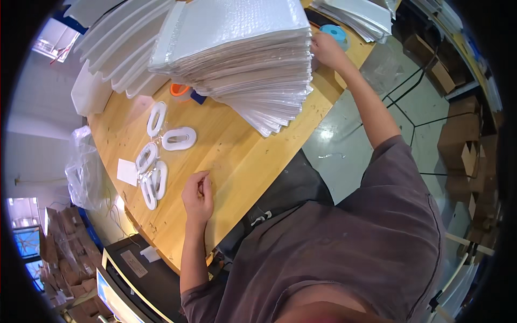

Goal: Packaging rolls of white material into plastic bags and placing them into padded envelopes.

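1. The bubble-mailer stack (242, 54) is standing just left of the right hand (327, 49), its edges fanning; lightly bracing that side would probably be keeping the pile from slipping.
2. The right hand is hanging there; I cannot tell whether its fingers are grasping anything.
3. The left hand (197, 198) is resting half-curled, holding nothing visible.
4. White oval bundles (188, 139) are lying beyond it, leftward.

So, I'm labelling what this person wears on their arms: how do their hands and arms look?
The left hand and right hand are bare, with no glove, watch or bracelet showing; some right fingertips are hidden. Plain, loose short sleeves in dark greyish purple cover the upper arms.
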The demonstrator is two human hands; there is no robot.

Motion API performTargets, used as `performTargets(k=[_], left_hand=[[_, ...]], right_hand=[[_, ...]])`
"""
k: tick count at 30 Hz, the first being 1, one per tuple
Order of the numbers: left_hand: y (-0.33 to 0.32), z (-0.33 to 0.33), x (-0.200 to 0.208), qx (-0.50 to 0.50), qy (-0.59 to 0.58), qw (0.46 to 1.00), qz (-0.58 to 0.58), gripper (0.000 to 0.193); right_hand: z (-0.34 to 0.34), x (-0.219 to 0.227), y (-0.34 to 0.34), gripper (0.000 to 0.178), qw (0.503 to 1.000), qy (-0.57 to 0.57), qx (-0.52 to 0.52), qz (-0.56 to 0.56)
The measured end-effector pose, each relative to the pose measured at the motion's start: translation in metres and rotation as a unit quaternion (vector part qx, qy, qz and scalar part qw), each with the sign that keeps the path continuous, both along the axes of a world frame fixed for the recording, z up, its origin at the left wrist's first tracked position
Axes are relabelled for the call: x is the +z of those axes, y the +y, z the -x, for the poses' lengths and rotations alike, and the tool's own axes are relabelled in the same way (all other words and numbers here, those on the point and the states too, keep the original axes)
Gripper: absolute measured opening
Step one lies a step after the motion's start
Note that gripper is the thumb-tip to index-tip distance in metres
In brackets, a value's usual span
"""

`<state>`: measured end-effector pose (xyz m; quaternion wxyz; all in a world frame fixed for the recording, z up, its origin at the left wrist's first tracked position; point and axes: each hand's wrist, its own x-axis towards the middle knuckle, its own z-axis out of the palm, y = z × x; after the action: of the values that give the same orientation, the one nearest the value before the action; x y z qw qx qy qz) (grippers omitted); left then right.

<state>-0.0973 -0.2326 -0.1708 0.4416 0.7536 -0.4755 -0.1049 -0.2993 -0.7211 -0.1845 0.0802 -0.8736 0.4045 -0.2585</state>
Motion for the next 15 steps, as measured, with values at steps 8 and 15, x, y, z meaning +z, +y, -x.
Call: performTargets(k=[8,15], left_hand=[[-0.046,0.017,0.054,-0.087,-0.261,0.941,0.2,0.026],[-0.135,0.032,0.09,0.017,0.34,0.922,0.185,0.07]], right_hand=[[0.008,-0.02,-0.011,0.026,0.99,0.046,0.051,0.125],[-0.022,0.073,0.013,0.052,0.901,-0.277,0.08,-0.325]])
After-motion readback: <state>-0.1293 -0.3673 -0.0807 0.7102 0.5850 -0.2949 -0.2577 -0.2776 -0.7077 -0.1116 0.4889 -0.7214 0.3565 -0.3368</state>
